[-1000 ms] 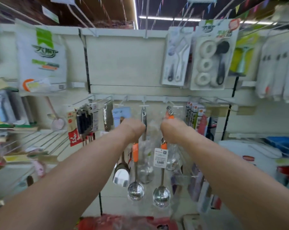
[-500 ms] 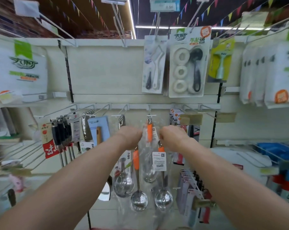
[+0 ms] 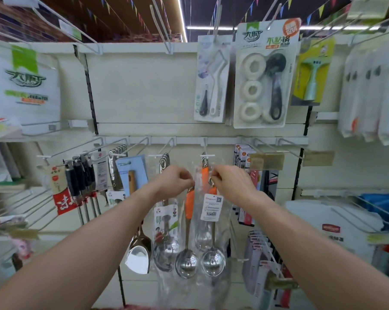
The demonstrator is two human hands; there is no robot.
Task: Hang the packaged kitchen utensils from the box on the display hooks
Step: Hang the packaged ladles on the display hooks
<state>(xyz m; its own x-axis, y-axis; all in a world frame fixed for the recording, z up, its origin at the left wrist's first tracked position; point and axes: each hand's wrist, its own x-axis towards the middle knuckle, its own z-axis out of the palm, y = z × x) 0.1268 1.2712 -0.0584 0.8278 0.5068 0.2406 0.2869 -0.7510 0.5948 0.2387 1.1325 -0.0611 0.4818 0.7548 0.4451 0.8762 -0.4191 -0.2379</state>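
Two steel ladles with orange handles hang in clear plastic sleeves below my hands. My left hand (image 3: 174, 181) pinches the top of the left packaged ladle (image 3: 187, 238). My right hand (image 3: 230, 183) pinches the top of the right packaged ladle (image 3: 212, 249), which carries a white label. Both hands sit just under the tip of a white display hook (image 3: 206, 153). Another orange-handled ladle (image 3: 204, 173) hangs on that hook between my hands. The box is out of view.
Neighbouring hooks hold a potato masher pack (image 3: 165, 227), a steel scoop (image 3: 138, 253), dark-handled tools (image 3: 81, 180) and red packs (image 3: 245, 175). Above hang a brush pack (image 3: 211, 79) and a sponge-ring pack (image 3: 264, 74). Wire shelves (image 3: 21, 209) jut out left.
The view has tilted up, so the display sits lower in frame. Both hands with the ladle packs have risen closer to the hook's tip and stay pinched.
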